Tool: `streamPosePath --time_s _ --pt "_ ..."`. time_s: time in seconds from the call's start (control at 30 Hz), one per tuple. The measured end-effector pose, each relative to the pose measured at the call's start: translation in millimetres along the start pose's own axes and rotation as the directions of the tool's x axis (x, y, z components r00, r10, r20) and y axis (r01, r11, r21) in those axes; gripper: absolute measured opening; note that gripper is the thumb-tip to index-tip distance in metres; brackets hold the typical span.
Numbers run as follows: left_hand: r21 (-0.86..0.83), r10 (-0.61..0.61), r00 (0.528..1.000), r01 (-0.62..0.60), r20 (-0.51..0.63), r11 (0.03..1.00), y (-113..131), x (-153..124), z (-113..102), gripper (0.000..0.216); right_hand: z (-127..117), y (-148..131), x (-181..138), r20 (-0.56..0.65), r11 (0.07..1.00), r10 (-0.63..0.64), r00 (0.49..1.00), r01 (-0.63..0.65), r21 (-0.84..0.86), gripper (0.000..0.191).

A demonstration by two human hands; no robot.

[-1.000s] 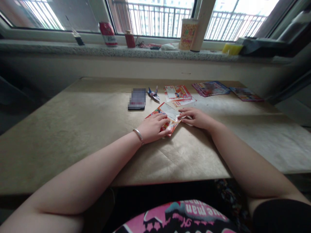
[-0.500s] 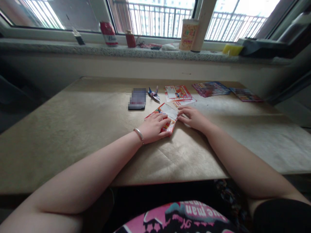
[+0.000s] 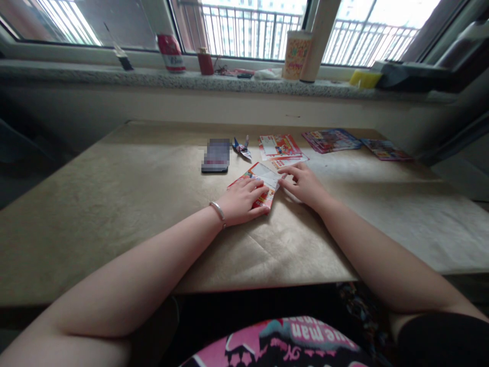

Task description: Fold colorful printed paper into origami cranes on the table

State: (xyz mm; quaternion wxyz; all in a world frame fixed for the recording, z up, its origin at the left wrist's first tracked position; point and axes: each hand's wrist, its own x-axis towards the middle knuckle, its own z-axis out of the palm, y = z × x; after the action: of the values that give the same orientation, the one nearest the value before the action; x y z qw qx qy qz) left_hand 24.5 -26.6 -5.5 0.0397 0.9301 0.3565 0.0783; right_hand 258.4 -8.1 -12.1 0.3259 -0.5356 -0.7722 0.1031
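Observation:
A red-and-white printed sheet of paper [image 3: 268, 176], partly folded, lies on the table in front of me. My left hand [image 3: 246, 200] rests flat on its lower left part, fingers stretched out, covering some of the print. At the paper's right corner my right hand [image 3: 300, 184] has thumb and forefinger closed on the edge, which looks slightly raised. Just beyond the sheet stands a small folded paper crane [image 3: 242, 148]. A phone [image 3: 216, 155] with a blurred-out screen is to the left of the crane.
Behind the right hand lies a stack of red-and-white leaflets [image 3: 280, 146]. Farther right are bluish printed leaflets [image 3: 330, 140] and another small pile [image 3: 386, 149]. The sill [image 3: 229, 81] holds a red can [image 3: 170, 53], a patterned cup [image 3: 297, 55] and a yellow item [image 3: 365, 79].
My right hand has shifted slightly; its fingers are more bent, and the paper's right corner now shows between them, a little lifted. My left hand and the other things stay put.

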Motion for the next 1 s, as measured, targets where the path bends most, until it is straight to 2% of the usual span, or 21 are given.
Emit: streamPosePath --time_s 0.23,0.47,1.0 --pt "0.007 0.012 1.0 -0.012 0.016 1.0 -1.4 -0.9 -1.8 0.06 -0.6 0.0 3.6 0.08 0.998 0.021 0.997 -0.026 0.056 0.019" --pt "0.029 0.009 0.999 -0.01 0.031 1.0 -3.8 -0.4 -0.7 0.062 -4.5 0.8 1.5 0.066 0.989 0.126 0.99 -0.131 0.066 0.021" --pt "-0.008 0.016 1.0 -0.016 -0.006 1.0 -4.4 -0.4 -0.5 0.057 -5.1 5.1 2.8 0.041 0.966 0.202 0.979 -0.206 0.157 0.019"
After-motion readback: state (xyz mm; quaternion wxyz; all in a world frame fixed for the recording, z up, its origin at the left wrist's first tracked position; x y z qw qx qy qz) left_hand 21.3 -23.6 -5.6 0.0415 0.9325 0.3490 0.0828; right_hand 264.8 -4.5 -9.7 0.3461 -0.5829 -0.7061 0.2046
